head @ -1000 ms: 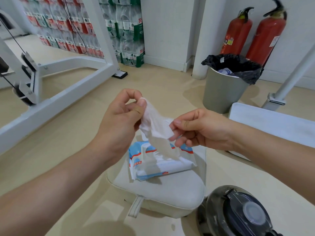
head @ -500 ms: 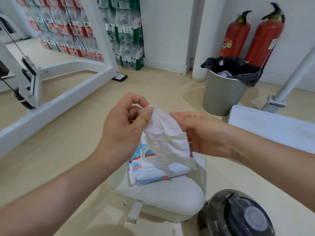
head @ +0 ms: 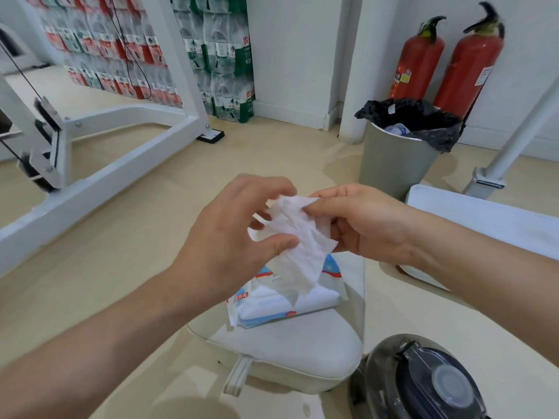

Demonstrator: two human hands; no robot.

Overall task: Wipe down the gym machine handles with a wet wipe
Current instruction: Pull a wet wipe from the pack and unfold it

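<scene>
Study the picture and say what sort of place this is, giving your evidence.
Most likely a gym: a white cable machine frame with pulleys stands on the left, a padded white seat holds a pack of wet wipes, and shrink-wrapped packs of bottled water are stacked at the back.

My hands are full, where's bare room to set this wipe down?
Bare: the near half of the seat pad, in front of the wipes pack; also the white bench past your right hand. Crowded: under the pack, and by the bottle at the pad's right corner.
</scene>
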